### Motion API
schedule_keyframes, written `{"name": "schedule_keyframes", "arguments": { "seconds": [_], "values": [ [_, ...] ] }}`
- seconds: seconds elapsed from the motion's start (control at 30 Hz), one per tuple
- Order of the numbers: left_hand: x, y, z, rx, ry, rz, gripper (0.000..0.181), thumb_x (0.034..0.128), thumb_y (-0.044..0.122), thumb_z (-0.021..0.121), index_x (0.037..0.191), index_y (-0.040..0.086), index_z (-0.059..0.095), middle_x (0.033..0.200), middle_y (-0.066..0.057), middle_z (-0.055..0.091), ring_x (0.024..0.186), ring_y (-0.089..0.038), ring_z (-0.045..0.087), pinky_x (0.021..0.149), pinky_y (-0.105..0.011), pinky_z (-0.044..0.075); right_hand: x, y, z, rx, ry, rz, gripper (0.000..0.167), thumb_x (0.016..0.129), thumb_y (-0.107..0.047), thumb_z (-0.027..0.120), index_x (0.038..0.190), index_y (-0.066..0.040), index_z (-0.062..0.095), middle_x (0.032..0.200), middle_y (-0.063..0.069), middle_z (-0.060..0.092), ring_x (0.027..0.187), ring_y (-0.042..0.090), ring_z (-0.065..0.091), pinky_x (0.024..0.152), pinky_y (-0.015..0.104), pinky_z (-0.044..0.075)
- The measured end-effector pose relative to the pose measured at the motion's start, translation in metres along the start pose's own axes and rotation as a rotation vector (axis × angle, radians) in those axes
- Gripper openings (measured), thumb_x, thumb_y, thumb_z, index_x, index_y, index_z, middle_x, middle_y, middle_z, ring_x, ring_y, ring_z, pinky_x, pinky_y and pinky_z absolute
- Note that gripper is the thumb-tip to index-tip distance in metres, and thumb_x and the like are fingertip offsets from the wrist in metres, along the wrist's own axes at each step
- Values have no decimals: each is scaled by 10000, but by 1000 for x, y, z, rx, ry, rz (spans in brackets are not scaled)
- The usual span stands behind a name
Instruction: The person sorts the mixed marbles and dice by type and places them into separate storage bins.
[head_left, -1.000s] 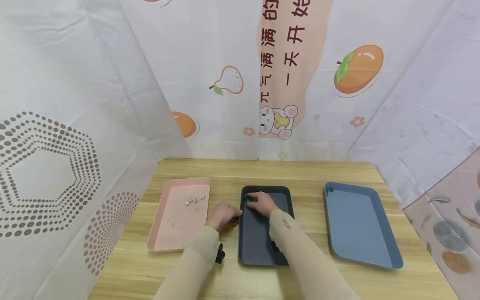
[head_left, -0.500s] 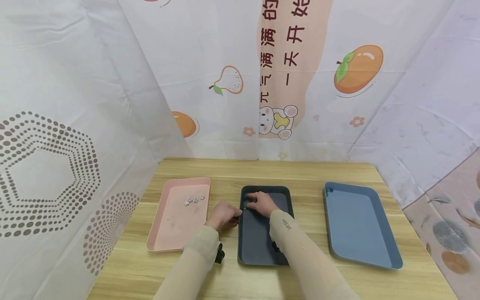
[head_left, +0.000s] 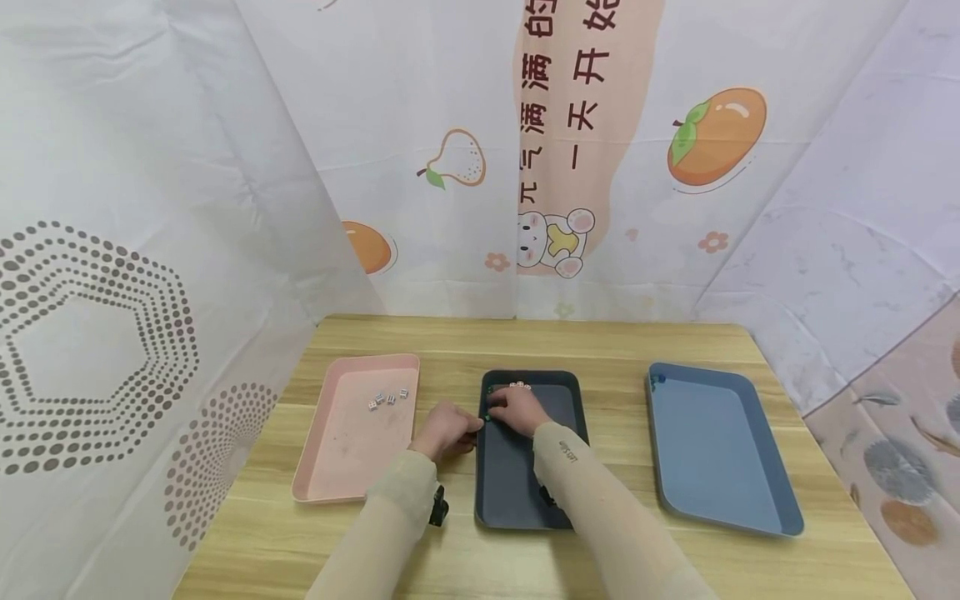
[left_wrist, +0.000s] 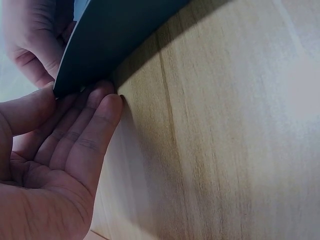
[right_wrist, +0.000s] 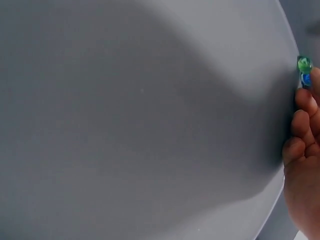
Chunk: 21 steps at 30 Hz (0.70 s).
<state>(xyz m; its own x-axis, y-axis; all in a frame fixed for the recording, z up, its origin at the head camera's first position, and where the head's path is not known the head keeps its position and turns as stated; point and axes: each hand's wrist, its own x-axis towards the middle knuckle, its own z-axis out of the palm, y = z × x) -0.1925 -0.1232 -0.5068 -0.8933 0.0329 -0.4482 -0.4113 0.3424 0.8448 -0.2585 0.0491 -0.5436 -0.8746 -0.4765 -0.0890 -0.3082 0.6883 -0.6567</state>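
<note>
My left hand (head_left: 448, 428) grips the left wall of the dark tray (head_left: 525, 500), thumb inside the rim and fingers outside, as the left wrist view shows at the tray's wall (left_wrist: 100, 50). Inside that tray, my right hand (head_left: 517, 411) is at the left wall with curled fingers (right_wrist: 300, 122). A tiny translucent blue piece (right_wrist: 306, 79) sits between its fingertips. Touching it, a translucent green piece (right_wrist: 304, 64) lies along the wall. White dice (head_left: 520, 385) show just beyond the right hand. Other pieces there are partly hidden by the fingers.
To the left stands a pink tray (head_left: 352, 467) with several white dice (head_left: 390, 399). A blue tray (head_left: 723, 450) on the right has small blue and green pieces (head_left: 657, 380) in its far left corner. All rest on a wooden table (head_left: 600, 337).
My right hand has shifted slightly left and nearer along the tray wall, uncovering the white dice beyond it. The green piece sits a little nearer. My left hand stays on the rim.
</note>
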Motion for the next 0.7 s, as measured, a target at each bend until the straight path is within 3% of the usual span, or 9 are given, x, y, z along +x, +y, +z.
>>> {"name": "schedule_keyframes", "arguments": {
  "seconds": [0.43, 0.7],
  "values": [
    [-1, 0, 0, 23, 4, 6, 217, 984, 118, 666, 1064, -54, 773, 931, -136, 770, 781, -173, 723, 767, -386, 619, 0, 0, 0, 20, -47, 7, 227, 906, -132, 786, 1118, -54, 760, 962, 33, 739, 821, 111, 624, 786, 328, 551],
    [-2, 0, 0, 14, 9, -4, 217, 984, 122, 665, 1073, -45, 772, 928, -131, 770, 799, -180, 728, 792, -403, 619, -1, 0, 1, 49, -61, -16, 149, 891, -102, 794, 1030, -60, 761, 867, 3, 705, 755, 101, 599, 707, 280, 524]
  ]
}}
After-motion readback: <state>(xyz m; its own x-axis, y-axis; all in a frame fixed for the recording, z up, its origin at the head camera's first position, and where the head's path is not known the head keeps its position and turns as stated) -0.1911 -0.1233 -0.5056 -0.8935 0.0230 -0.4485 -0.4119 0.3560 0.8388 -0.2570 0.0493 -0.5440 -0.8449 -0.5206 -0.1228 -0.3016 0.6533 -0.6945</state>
